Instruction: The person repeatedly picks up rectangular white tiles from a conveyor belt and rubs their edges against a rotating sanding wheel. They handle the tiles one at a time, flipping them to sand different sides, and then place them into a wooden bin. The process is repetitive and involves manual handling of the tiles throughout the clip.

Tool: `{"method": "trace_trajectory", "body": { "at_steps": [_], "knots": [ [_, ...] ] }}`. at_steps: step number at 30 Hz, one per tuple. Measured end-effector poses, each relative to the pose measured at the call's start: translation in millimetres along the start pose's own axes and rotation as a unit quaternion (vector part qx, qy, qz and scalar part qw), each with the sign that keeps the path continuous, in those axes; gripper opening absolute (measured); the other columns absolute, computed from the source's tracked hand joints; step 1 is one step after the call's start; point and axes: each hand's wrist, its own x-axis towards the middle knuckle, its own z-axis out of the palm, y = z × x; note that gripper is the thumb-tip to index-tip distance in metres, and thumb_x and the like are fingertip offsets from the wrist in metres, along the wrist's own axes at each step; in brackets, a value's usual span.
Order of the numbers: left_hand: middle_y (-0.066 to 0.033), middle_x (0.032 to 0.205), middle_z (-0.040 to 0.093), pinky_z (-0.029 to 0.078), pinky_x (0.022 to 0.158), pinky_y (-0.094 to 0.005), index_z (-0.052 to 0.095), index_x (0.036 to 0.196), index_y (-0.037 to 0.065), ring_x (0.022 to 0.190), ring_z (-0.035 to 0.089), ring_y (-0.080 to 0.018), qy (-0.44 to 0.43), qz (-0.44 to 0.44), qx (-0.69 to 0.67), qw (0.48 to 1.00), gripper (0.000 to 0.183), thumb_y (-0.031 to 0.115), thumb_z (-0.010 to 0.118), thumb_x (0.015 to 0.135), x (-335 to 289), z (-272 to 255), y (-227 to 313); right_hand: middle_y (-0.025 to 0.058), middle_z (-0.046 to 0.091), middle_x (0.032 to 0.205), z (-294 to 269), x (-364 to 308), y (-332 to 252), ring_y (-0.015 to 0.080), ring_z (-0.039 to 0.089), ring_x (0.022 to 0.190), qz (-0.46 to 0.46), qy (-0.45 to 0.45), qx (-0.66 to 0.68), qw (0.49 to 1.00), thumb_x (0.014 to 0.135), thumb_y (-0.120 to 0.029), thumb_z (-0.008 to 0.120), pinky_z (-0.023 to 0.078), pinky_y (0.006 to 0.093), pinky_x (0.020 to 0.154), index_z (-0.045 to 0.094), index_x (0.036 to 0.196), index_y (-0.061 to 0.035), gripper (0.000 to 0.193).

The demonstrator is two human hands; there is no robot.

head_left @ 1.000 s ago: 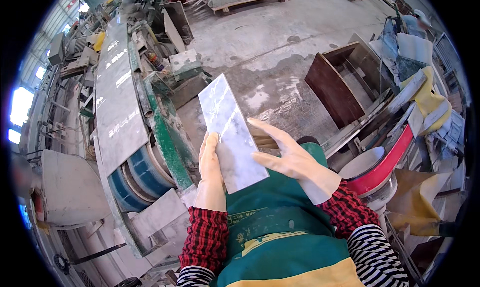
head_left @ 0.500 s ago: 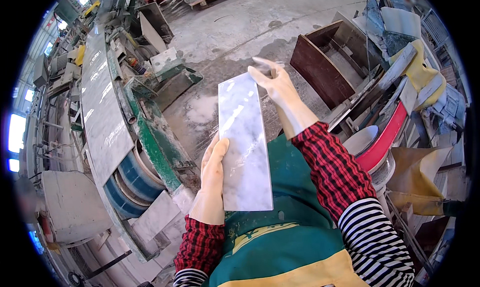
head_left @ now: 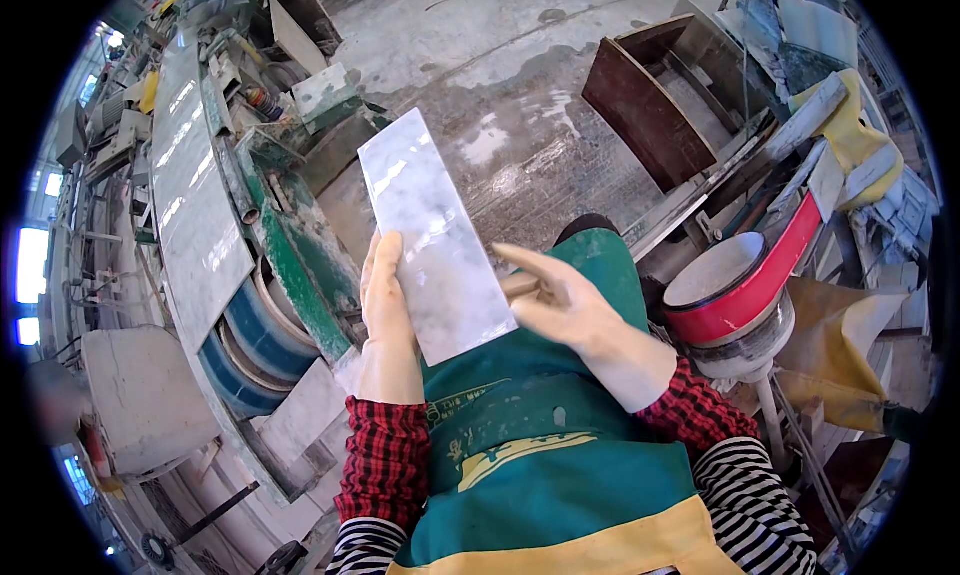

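Note:
A glossy rectangular marble tile (head_left: 436,237), white with grey veining, is held up in front of my apron, its top tilted to the left. My gloved left hand (head_left: 388,310) grips its left edge, the thumb on the face and the other fingers mostly behind. At the tile's lower right edge is my gloved right hand (head_left: 585,315), fingers apart and partly bent. One fingertip reaches the edge; whether it presses there I cannot tell. Both gloves are cream-coloured.
At left, a long conveyor carries a marble strip (head_left: 185,185) beside blue wheels (head_left: 245,360) and a green metal frame (head_left: 300,265). To the right stand a red-banded round drum (head_left: 750,310) and a dark brown box (head_left: 640,115). Wet concrete floor (head_left: 510,165) lies ahead.
The tile has tilted left and shifted up and left with my left hand. My right hand has dropped from the tile's top right corner to its lower right edge.

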Motion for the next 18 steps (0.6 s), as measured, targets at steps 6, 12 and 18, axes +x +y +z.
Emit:
{"method": "trace_trajectory", "body": {
  "at_steps": [6, 12, 18],
  "knots": [
    [-0.0135, 0.151, 0.054, 0.041, 0.115, -0.0368, 0.037, 0.158, 0.0, 0.137, 0.053, -0.023, -0.136, 0.073, 0.017, 0.988, 0.064, 0.025, 0.061, 0.104, -24.4, 25.8, 2.7, 0.0136, 0.05, 0.154, 15.1, 24.7, 7.7, 0.0201, 0.048, 0.141, -0.036, 0.061, 0.007, 0.997, 0.103, -0.026, 0.065, 0.038, 0.0348, 0.117, 0.031, 0.159, 0.0049, 0.073],
    [-0.0166, 0.156, 0.048, 0.039, 0.117, -0.038, 0.029, 0.16, -0.004, 0.14, 0.051, -0.0254, -0.216, 0.126, 0.107, 0.962, 0.078, 0.031, 0.066, 0.101, -1.9, 27.4, 25.2, 0.013, 0.052, 0.153, 21.2, 11.6, 7.0, 0.0203, 0.049, 0.14, -0.02, 0.074, 0.087, 0.993, 0.101, -0.026, 0.068, 0.039, 0.0355, 0.116, 0.033, 0.159, 0.0039, 0.074],
    [-0.0146, 0.147, 0.057, 0.052, 0.103, -0.0387, 0.032, 0.161, 0.008, 0.126, 0.062, -0.0245, -0.107, 0.135, 0.125, 0.977, 0.073, 0.03, 0.068, 0.101, 83.1, 3.4, 49.7, 0.0127, 0.051, 0.153, 24.9, -9.1, 3.4, 0.0192, 0.05, 0.139, 0.026, 0.067, 0.046, 0.996, 0.1, -0.027, 0.068, 0.039, 0.0348, 0.116, 0.03, 0.16, 0.005, 0.078]
  ]
}}
